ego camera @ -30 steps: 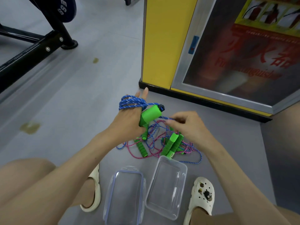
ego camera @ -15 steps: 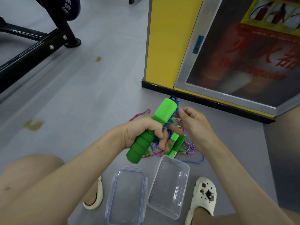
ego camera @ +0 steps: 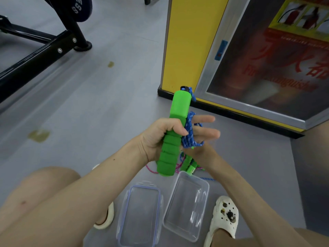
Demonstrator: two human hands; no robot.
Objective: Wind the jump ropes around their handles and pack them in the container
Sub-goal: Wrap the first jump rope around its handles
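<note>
- The round black weight plate [ego camera: 78,8] at the top has white letters on it. I can read "ES" and no more.
- The yellow cabinet [ego camera: 183,41] has big red writing on its door, but it is too blurry to read.
- The left hand [ego camera: 160,138] holds one fat green handle [ego camera: 178,107] up in the air, nearly upright. The thumb and palm are wrapped tight round it.
- Two fingers [ego camera: 204,119] of that hand stick out straight. The blue rope [ego camera: 189,132] is looped round them in several turns, just beside the handle.
- The right hand [ego camera: 201,152] is just under those loops. Its fingers are hidden and blurry, so I cannot tell if they are apart or together.
- On the floor [ego camera: 106,104] under the hands lie more green handles [ego camera: 188,164], mixed with a pink rope [ego camera: 151,170]. I cannot count them.
- One clear container [ego camera: 187,211] sits on the floor by the person's feet. One clear lid [ego camera: 140,216] lies flat right beside it.
- There are two white shoes [ego camera: 224,218], one on each side of the container and lid.
</note>
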